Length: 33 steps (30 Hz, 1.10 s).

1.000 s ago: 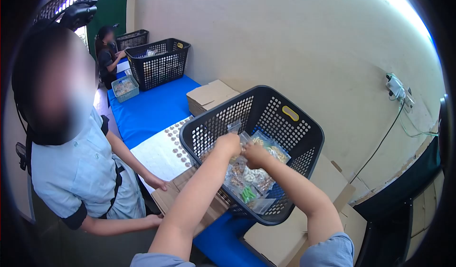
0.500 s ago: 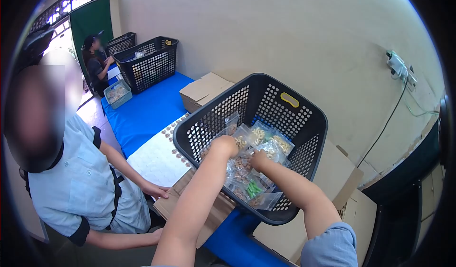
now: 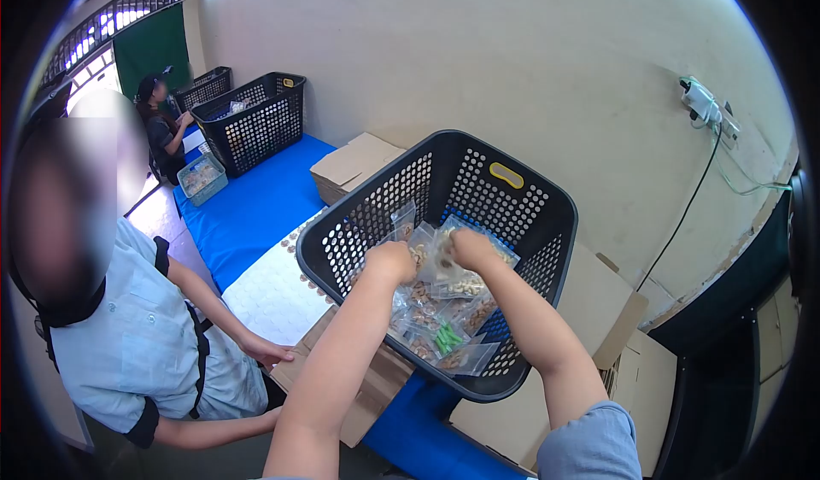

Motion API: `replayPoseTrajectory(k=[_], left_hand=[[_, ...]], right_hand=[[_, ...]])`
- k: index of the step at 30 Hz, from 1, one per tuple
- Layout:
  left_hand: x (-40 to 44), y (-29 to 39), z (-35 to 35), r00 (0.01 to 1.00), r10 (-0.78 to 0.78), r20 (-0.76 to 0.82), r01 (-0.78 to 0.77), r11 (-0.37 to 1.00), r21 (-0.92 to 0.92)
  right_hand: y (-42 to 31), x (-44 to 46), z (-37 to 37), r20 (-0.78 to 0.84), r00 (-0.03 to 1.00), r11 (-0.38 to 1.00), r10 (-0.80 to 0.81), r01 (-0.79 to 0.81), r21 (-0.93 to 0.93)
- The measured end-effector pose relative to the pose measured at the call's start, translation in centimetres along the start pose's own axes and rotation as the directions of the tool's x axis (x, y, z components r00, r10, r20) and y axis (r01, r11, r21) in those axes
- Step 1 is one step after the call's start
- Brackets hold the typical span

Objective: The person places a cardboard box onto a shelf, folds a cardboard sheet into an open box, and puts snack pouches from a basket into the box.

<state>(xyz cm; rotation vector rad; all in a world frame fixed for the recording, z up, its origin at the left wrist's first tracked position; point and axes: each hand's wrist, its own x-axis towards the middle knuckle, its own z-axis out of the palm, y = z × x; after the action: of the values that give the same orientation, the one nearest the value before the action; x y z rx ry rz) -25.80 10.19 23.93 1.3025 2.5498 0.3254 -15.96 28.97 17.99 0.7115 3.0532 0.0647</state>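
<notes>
Grip of the right hand [image 3: 470, 248] clamps a clear bag [image 3: 442, 268]; for the left hand [image 3: 390, 263] I can't say.

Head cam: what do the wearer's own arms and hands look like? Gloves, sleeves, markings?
Left hand and right hand: no gloves visible. Left forearm and right forearm: bare, no watch, band or marking visible. The right sleeve is plain blue-grey, loose and creased, ending near the elbow. Fingertips are too unclear to describe.

Left hand [image 3: 391, 263] and right hand [image 3: 471, 250] hide their fingertips among bags [image 3: 431, 305]; left of both, a co-worker's head [image 3: 64, 215] is blurred.
</notes>
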Motion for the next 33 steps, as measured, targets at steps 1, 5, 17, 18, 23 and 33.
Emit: replayPoseTrajectory(k=[1,5,17,18,23,33], left_hand=[[-0.1,0.1,-0.3,0.998,-0.060,-0.028,0.061,0.997,0.044],[-0.2,0.8,-1.6,0.979,-0.135,-0.153,0.138,0.990,0.008],[-1.8,2.5,-0.4,0.864,0.421,-0.275,-0.461,0.882,-0.100],[-3.3,3.8,-1.0,0.849,0.441,-0.291,-0.496,0.855,-0.151],[-15.0,14.7,2.1,0.616,0.687,-0.385,-0.788,0.544,-0.290],[-25.5,20.7,16.8,0.669,0.721,0.183,0.128,0.131,-0.983]], right_hand=[[0.3,-0.1,-0.5,-0.161,0.987,0.990,0.002,0.020,0.138],[0.9,0.0,-5.6,-0.406,0.888,0.746,0.218,0.116,0.656],[4.8,-30.2,-7.5,-0.063,0.755,-0.567,0.653,0.542,0.620],[5.1,-33.7,-6.2,-0.014,0.719,-0.565,0.695,0.558,0.608],[2.5,-47.4,-0.7,0.127,0.645,-0.571,0.753,0.547,0.612],[-9.1,-49.8,-0.1,0.006,0.455,-0.220,0.891,0.419,0.881]])
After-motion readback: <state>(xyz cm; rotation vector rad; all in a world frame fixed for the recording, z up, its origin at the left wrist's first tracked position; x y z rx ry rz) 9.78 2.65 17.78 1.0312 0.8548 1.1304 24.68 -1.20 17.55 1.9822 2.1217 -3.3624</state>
